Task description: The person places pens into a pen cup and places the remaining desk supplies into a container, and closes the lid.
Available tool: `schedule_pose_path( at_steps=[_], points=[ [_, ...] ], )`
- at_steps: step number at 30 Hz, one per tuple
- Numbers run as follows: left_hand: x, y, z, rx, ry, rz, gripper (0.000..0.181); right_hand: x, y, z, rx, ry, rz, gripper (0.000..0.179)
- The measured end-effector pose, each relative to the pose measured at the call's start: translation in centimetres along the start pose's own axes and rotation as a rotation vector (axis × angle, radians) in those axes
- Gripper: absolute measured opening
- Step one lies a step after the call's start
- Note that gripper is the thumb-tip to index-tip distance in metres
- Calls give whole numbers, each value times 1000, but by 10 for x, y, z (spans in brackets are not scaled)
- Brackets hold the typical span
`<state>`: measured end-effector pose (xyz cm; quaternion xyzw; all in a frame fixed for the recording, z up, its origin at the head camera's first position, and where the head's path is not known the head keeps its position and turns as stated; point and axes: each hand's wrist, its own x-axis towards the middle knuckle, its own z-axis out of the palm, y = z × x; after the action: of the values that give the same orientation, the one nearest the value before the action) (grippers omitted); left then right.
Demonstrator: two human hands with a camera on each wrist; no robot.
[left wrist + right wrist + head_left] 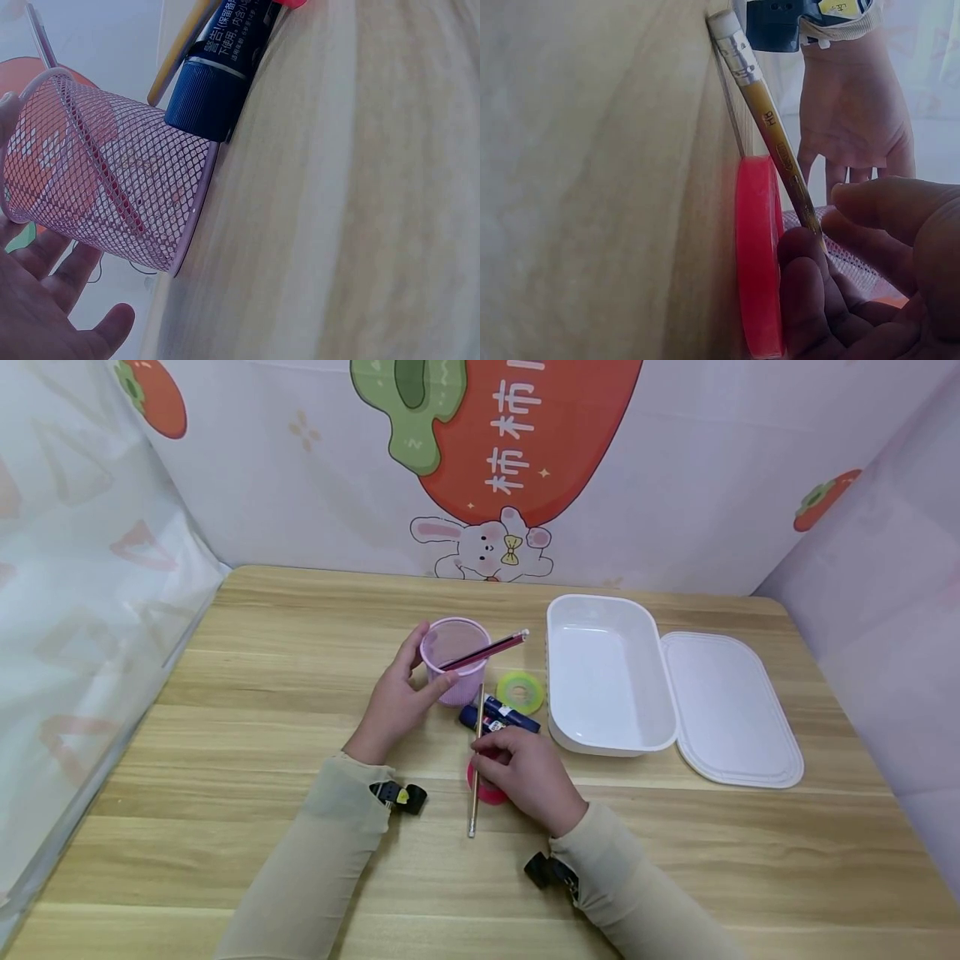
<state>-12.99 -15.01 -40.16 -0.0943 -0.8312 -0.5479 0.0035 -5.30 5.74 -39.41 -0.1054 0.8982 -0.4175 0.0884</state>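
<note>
the surface [187, 827] is crossed by both forearms [315, 868]. by the left hand [397, 702], the pink mesh cup [459, 692] is held between thumb and fingers. by the right hand [534, 779], bent over the red tape roll [756, 247], the gold pencil [772, 131] is pinched between curled fingers.

Pencil [769, 116], gold-brown, held between the right hand's fingers [892, 206]; white eraser [724, 25] and silver ferrule [739, 58] left uncovered. Red ring [757, 255] seen flat on the desk [607, 187], just beside the fingers. Beyond, pink mesh cup [855, 264] partly hidden by fingers; left hand [859, 112] seen palm-on, black device [780, 24] strapped at its wrist.
</note>
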Motion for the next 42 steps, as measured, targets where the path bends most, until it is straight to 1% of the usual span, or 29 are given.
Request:
schedule_pose_path(
  at_steps=[7,10,15,20,24,29,35,39,42],
  points=[
    [0,0,0,1,2,-4,87,3,-3,0,-61,-28,-49,18],
    [0,1,0,-2,-1,-7,86,4,-3,0,-55,-37,-38,19],
    [0,1,0,-7,-4,-13,86,4,1,0,-13,-21,-3,17],
    [0,1,1,-6,1,-9,86,3,4,0,55,2,17,14],
    [1,0,1,-7,1,-12,86,3,5,0,110,33,22,9],
    [0,0,1,-1,7,-10,86,3,6,1,143,59,30,5],
    [0,1,1,-4,7,-7,87,4,8,0,177,62,28,6],
    [0,0,1,-4,1,-12,87,4,10,-1,220,53,26,6],
    [0,-1,1,-2,1,-12,87,5,12,-2,263,43,41,8]
  ],
)
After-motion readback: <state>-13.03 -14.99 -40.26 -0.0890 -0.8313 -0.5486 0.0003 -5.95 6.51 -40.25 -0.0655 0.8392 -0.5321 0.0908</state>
